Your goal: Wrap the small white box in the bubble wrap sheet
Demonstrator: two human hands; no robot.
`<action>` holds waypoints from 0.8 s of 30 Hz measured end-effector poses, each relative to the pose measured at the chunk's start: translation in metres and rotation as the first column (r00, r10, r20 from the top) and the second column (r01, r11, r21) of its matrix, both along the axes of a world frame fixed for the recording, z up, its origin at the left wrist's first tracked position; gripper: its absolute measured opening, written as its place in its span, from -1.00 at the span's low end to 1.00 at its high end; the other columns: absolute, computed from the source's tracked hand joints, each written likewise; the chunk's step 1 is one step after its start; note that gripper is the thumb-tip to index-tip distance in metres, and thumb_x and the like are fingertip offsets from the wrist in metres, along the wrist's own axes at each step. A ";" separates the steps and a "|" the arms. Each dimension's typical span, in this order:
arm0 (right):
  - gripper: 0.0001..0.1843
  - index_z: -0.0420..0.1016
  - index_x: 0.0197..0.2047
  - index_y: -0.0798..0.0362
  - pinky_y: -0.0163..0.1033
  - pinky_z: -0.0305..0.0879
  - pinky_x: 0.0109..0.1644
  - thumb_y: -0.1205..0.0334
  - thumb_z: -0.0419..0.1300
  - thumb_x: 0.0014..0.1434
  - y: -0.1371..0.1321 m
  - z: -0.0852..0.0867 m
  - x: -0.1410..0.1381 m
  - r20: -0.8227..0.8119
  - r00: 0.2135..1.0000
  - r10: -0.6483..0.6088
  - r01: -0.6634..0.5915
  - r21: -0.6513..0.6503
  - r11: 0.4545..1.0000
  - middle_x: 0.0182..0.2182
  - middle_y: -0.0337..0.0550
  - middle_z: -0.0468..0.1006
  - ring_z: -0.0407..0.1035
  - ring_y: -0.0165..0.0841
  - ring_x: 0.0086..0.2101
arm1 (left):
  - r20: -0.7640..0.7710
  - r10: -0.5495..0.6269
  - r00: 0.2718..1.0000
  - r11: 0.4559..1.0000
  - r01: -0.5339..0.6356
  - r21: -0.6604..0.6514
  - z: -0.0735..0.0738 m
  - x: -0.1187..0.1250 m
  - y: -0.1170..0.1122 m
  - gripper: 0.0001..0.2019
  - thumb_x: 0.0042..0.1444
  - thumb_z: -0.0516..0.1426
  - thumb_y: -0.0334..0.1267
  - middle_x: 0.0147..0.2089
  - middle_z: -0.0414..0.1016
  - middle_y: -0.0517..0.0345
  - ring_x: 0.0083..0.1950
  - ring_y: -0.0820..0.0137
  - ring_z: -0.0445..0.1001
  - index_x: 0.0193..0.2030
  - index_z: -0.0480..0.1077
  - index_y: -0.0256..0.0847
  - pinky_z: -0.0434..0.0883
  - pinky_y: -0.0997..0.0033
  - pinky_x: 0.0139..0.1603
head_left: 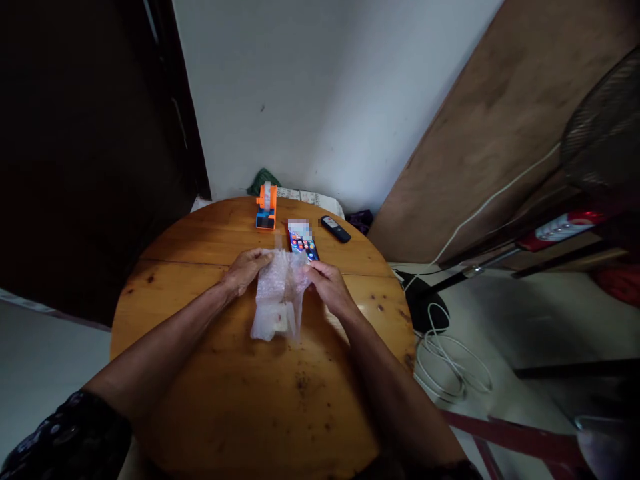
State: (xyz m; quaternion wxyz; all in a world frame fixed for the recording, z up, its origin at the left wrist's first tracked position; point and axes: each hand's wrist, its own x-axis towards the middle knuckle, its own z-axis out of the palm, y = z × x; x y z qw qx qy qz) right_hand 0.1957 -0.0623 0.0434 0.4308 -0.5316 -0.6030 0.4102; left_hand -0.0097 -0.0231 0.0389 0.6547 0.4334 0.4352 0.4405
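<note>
Left hand [247,272] on one far corner, right hand [327,283] on the other, both pinching the bubble wrap [271,287]! It's between them, over the counter [220,393], long axis running nearward, neither hand clearly closer.

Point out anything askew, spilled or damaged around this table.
The white cable lies in loose, uneven loops on the floor right of the table, which looks untidy. A small dark mark stands out on the pale wall; whether it is damage, I cannot tell.
</note>
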 end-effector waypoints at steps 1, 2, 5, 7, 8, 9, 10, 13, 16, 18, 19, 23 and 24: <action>-0.66 0.42 -0.48 0.03 -0.32 0.18 -0.44 -0.06 0.18 0.11 0.001 0.000 0.002 -0.028 0.999 -0.019 0.018 -0.027 0.999 -0.58 -0.30 0.35 0.22 -0.42 -0.53 | -0.035 0.019 0.999 1.000 -0.019 0.005 -0.001 -0.002 0.003 -0.54 -0.26 0.42 0.06 -0.45 0.47 0.24 -0.45 0.51 0.35 -0.41 0.44 -0.27 0.30 0.50 -0.38; -0.67 0.43 -0.47 0.02 -0.31 0.21 -0.45 -0.08 0.19 0.09 0.002 0.000 0.003 -0.051 0.998 -0.033 0.030 -0.050 0.998 -0.58 -0.29 0.36 0.24 -0.41 -0.52 | -0.066 0.029 0.997 1.000 -0.029 0.007 -0.003 -0.004 0.005 -0.55 -0.25 0.41 0.06 -0.46 0.46 0.25 -0.46 0.50 0.34 -0.42 0.43 -0.26 0.29 0.50 -0.39; -0.67 0.45 -0.44 0.01 -0.31 0.26 -0.47 -0.09 0.23 0.05 0.004 0.000 0.005 -0.086 0.995 -0.053 0.044 -0.102 0.994 -0.56 -0.26 0.43 0.29 -0.38 -0.52 | -0.135 0.032 0.990 0.999 -0.031 0.012 -0.004 -0.008 0.009 -0.57 -0.19 0.35 0.10 -0.49 0.42 0.25 -0.47 0.48 0.32 -0.42 0.40 -0.23 0.27 0.47 -0.41; -0.67 0.46 -0.44 0.01 -0.31 0.25 -0.48 -0.09 0.24 0.04 0.004 0.001 0.005 -0.087 0.995 -0.051 0.040 -0.120 0.992 -0.56 -0.26 0.45 0.30 -0.38 -0.53 | -0.227 0.063 0.972 0.996 -0.046 0.079 -0.001 -0.009 0.008 -0.58 -0.13 0.31 0.12 -0.48 0.42 0.23 -0.46 0.44 0.32 -0.41 0.38 -0.22 0.25 0.45 -0.41; -0.67 0.46 -0.44 0.02 -0.31 0.25 -0.48 -0.09 0.24 0.03 0.004 0.001 0.005 -0.087 0.995 -0.047 0.037 -0.122 0.992 -0.56 -0.26 0.44 0.30 -0.39 -0.52 | -0.299 0.103 0.949 0.987 -0.061 0.148 0.002 -0.010 0.007 -0.59 -0.10 0.30 0.11 -0.46 0.42 0.20 -0.43 0.42 0.34 -0.39 0.39 -0.21 0.25 0.44 -0.39; -0.67 0.45 -0.44 0.02 -0.31 0.25 -0.47 -0.10 0.25 0.04 0.004 0.000 0.005 -0.088 0.995 -0.044 0.034 -0.117 0.993 -0.56 -0.27 0.44 0.29 -0.39 -0.52 | -0.383 0.159 0.910 0.970 -0.071 0.233 0.005 -0.011 0.004 -0.60 -0.08 0.29 0.10 -0.42 0.44 0.17 -0.39 0.39 0.36 -0.34 0.40 -0.21 0.25 0.43 -0.36; -0.66 0.45 -0.44 0.02 -0.31 0.24 -0.45 -0.10 0.24 0.05 0.005 0.000 0.005 -0.090 0.995 -0.040 0.031 -0.107 0.994 -0.56 -0.28 0.42 0.28 -0.40 -0.52 | -0.469 0.218 0.856 0.945 -0.065 0.320 0.009 -0.012 0.001 -0.60 -0.06 0.30 0.09 -0.37 0.46 0.14 -0.33 0.34 0.40 -0.27 0.42 -0.20 0.26 0.41 -0.33; -0.64 0.43 -0.45 0.03 -0.31 0.18 -0.41 -0.11 0.22 0.09 0.005 -0.002 0.004 -0.082 0.996 -0.024 0.020 -0.047 0.999 -0.57 -0.31 0.36 0.22 -0.42 -0.51 | -0.663 0.318 0.678 0.888 0.032 0.459 0.024 -0.011 -0.014 -0.45 -0.03 0.31 0.11 -0.25 0.51 0.05 -0.15 0.16 0.48 0.02 0.39 -0.17 0.29 0.33 -0.19; -0.65 0.44 -0.45 0.03 -0.30 0.14 -0.39 -0.09 0.23 0.11 0.004 0.000 0.003 -0.094 0.996 0.003 -0.002 0.004 1.000 -0.57 -0.33 0.32 0.18 -0.43 -0.51 | -0.693 0.290 0.660 0.888 0.086 0.453 0.037 -0.007 -0.031 -0.33 -0.10 0.37 0.13 -0.25 0.53 0.00 0.00 -0.01 0.49 0.09 0.35 -0.15 0.28 0.27 -0.07; -0.65 0.46 -0.45 0.04 -0.30 0.16 -0.36 -0.09 0.25 0.11 0.003 0.003 0.003 -0.133 0.990 0.036 -0.035 0.011 0.999 -0.56 -0.32 0.35 0.20 -0.43 -0.48 | -0.656 0.247 0.713 0.894 0.094 0.439 0.042 -0.003 -0.039 -0.28 -0.18 0.42 0.10 -0.29 0.53 0.01 0.07 -0.08 0.47 0.09 0.35 -0.15 0.26 0.25 -0.02; -0.64 0.47 -0.45 0.04 -0.30 0.19 -0.34 -0.10 0.27 0.10 0.002 0.004 0.002 -0.157 0.986 0.051 -0.050 0.010 0.999 -0.54 -0.31 0.38 0.23 -0.42 -0.47 | -0.643 0.228 0.731 0.898 0.097 0.428 0.043 -0.002 -0.042 -0.27 -0.21 0.43 0.09 -0.30 0.53 0.01 0.10 -0.09 0.46 0.09 0.35 -0.15 0.25 0.25 0.00; -0.62 0.52 -0.41 0.05 -0.28 0.29 -0.24 -0.13 0.31 0.07 0.001 0.005 0.001 -0.227 0.971 0.071 -0.074 -0.003 0.997 -0.47 -0.27 0.49 0.32 -0.40 -0.40 | -0.653 0.190 0.733 0.914 0.111 0.391 0.044 0.001 -0.044 -0.23 -0.25 0.45 0.00 -0.32 0.54 0.02 0.11 -0.11 0.46 0.12 0.35 -0.15 0.25 0.26 0.02; -0.62 0.53 -0.40 0.04 -0.27 0.30 -0.23 -0.14 0.32 0.08 0.001 0.004 0.001 -0.245 0.967 0.076 -0.081 -0.012 0.997 -0.46 -0.26 0.51 0.34 -0.39 -0.39 | -0.672 0.182 0.717 0.917 0.123 0.380 0.043 0.001 -0.043 -0.23 -0.27 0.46 -0.02 -0.33 0.54 0.04 0.08 -0.10 0.48 0.13 0.35 -0.14 0.25 0.26 0.01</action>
